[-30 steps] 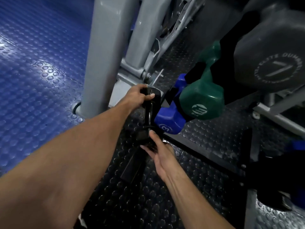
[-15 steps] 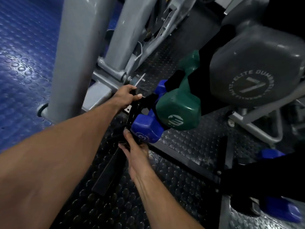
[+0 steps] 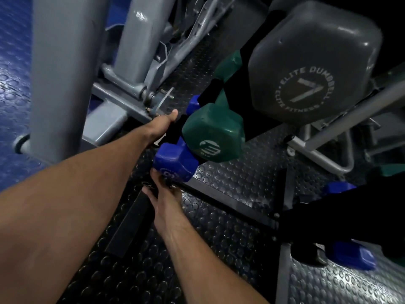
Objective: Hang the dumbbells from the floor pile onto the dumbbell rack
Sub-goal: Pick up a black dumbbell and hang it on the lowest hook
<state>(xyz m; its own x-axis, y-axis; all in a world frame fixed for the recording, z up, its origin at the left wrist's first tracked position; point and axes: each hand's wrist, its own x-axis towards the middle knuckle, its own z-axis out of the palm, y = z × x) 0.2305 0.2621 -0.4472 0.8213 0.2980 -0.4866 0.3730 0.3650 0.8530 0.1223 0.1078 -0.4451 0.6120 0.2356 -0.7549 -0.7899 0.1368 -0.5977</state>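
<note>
My left hand (image 3: 163,125) grips the upper end of a black dumbbell (image 3: 173,133), which stands nearly upright against the left side of the black dumbbell rack (image 3: 271,115). My right hand (image 3: 164,200) reaches up from below. Its fairly straight fingers and thumb touch the dumbbell's lower end, just under a blue dumbbell (image 3: 173,163) that hangs on the rack. Most of the black dumbbell is hidden behind the blue one. Above the blue one hang a green dumbbell (image 3: 212,137) and a large grey one marked 7 (image 3: 306,62).
Grey machine posts (image 3: 59,80) and their base frame stand close on the left. The rack's black floor bar (image 3: 230,205) runs across the studded mat. More blue dumbbells (image 3: 350,256) sit low on the right, partly under a dark shape. A grey tube frame (image 3: 328,137) stands behind.
The view has shifted closer to the rack. Both hands carried the black dumbbell in under the blue and green ones, which now cover most of it.
</note>
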